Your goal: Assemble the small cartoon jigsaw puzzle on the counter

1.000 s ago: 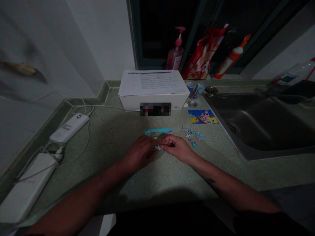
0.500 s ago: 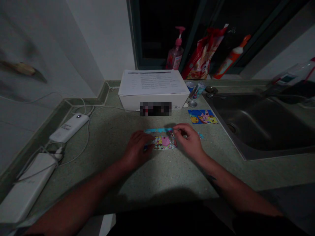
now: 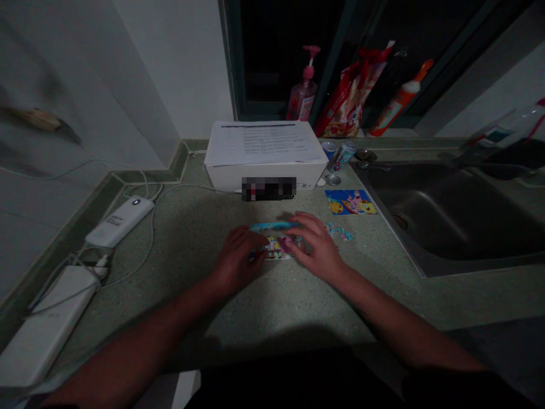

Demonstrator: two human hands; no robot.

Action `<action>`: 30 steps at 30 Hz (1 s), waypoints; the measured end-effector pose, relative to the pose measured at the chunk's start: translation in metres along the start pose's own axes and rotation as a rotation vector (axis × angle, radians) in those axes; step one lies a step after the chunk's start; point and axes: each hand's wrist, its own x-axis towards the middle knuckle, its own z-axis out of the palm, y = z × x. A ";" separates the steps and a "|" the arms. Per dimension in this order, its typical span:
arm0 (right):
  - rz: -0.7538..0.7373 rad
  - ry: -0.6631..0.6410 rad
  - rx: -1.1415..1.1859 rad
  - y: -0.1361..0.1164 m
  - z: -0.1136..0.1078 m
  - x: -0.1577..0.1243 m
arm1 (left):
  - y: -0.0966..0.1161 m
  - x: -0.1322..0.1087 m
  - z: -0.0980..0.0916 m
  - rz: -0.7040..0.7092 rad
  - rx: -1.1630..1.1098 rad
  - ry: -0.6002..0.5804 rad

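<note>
Presently, a flat, colourful cartoon jigsaw puzzle [image 3: 273, 245] on the speckled greenish tabletop [image 3: 255, 312]

At its left edge is the bare left hand [image 3: 236, 258]; whether its fingers grip, I cannot tell. Over its right part, the bare right hand [image 3: 319, 247] has fingers spread.

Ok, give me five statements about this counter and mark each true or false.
1. The left hand is at the left side of the puzzle. True.
2. Loose pieces lie between the right hand and the sink. True.
3. The picture card stands inside the sink. False: it lies flat on the counter.
4. The printed sheet is under the white box. False: it lies on top.
5. The pink pump bottle is upright. True.
</note>
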 end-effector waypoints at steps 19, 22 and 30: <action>-0.109 -0.091 -0.010 -0.012 0.009 -0.002 | 0.005 0.001 0.000 0.053 -0.070 -0.046; -0.085 -0.109 -0.022 -0.010 0.009 -0.001 | 0.005 0.000 -0.001 0.030 -0.067 -0.063; 0.027 -0.133 -0.079 0.025 -0.015 0.002 | -0.004 -0.005 0.004 -0.059 -0.003 -0.139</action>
